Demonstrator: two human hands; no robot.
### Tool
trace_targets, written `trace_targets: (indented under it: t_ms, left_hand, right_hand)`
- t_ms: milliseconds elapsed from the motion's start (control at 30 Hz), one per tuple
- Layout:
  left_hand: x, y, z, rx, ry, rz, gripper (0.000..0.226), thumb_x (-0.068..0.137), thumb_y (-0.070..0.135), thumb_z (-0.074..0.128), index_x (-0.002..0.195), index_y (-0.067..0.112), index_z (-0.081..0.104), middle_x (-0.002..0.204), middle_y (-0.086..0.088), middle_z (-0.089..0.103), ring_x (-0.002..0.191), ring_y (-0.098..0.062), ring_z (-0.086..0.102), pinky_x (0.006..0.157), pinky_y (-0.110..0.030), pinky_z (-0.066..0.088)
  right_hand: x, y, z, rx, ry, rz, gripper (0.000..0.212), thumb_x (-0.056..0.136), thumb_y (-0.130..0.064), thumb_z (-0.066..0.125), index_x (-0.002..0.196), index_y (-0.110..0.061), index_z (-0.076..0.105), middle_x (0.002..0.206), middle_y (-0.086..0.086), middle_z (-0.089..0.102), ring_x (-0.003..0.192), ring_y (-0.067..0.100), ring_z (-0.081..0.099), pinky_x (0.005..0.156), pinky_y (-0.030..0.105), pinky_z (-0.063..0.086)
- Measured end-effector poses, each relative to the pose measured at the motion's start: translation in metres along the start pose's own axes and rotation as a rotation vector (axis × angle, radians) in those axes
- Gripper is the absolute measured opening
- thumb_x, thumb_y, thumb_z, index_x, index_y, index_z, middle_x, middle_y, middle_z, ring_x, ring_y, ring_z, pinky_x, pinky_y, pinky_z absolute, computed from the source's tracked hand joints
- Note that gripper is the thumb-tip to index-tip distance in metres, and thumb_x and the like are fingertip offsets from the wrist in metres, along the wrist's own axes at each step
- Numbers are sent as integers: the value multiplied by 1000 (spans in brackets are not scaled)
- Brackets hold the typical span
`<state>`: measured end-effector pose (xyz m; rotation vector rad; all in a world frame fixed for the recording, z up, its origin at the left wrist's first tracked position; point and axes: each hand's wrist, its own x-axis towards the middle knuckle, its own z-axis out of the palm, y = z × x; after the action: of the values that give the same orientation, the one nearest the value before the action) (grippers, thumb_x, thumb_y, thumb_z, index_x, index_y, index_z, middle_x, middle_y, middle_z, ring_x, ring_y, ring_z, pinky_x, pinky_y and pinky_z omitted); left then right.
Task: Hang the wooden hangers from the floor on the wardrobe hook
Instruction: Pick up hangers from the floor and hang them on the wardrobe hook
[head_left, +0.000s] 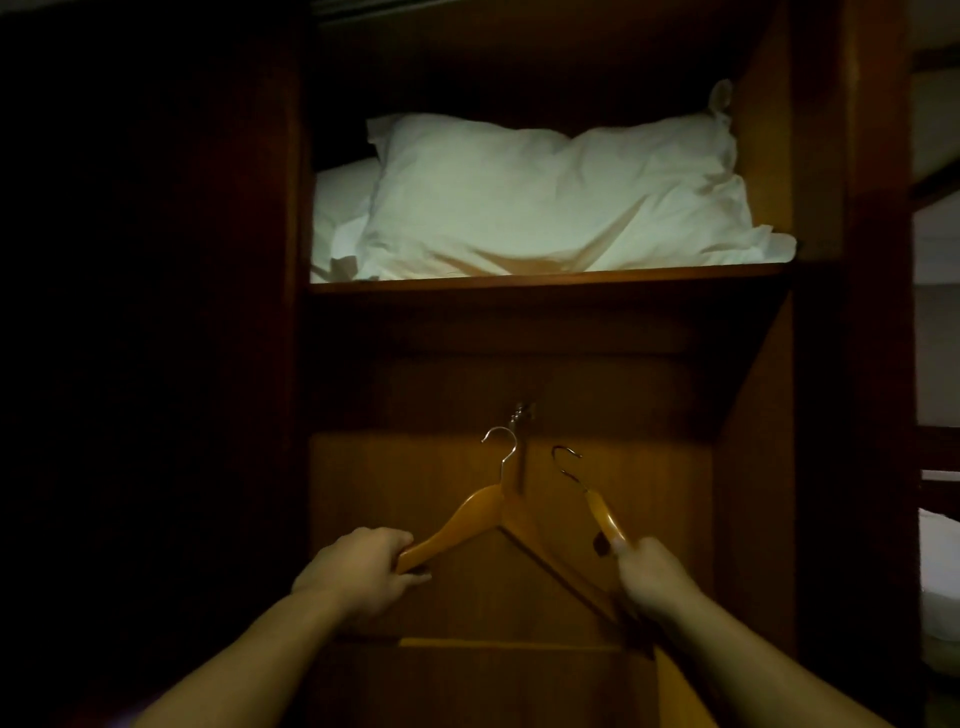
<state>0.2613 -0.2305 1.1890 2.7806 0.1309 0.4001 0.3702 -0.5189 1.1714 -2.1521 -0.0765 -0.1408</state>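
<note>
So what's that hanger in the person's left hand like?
The left hanger looks like pale orange-brown wood, with sloping shoulders, a crossbar beneath and a silvery metal hook on top. It faces the camera, roughly upright, held up inside the wardrobe. The left hand grips the end of its lit shoulder; the other shoulder lies in shadow. Its hook sits just below the wardrobe hook; whether they touch is unclear.

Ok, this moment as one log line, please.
left hand grips first hanger | right hand grips second hanger | first hanger's hook near wardrobe hook
</note>
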Motion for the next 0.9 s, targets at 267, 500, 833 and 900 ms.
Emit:
trace_targets:
  t_ms: [267,500,833,900]
  left_hand:
    - [94,39,40,16,-59,96,13,94,45,59,83,41,54,87,14,62,77,-3,60,74,-25,52]
    - [168,34,43,36,-79,133,14,91,47,63,80,40,59,82,12,67,73,-7,62,76,-35,56]
    - [278,26,62,-7,-108,242,19,90,46,64,86,28,64,77,9,63,69,-9,57,61,-27,39]
    - [296,23,67,-32,-115,252,21,90,45,64,80,26,61,74,8,62,66,-9,56,60,-27,38]
  right_hand:
    - [81,22,-33,4,-14,66,42,106,-36,38,118,-1,57,73,1,47,60,14,44,53,26,33]
    - [116,15,-42,-1,32,72,32,107,-34,36,106,-6,53,76,4,50,63,14,47,56,27,36]
    - [146,-1,-52,-27,183,148,33,106,-36,38,99,-7,52,74,4,49,59,16,45,54,28,34]
    - [148,-6,-53,-27,174,165,34,105,-39,38,105,-7,51,81,5,51,64,16,46,59,29,38]
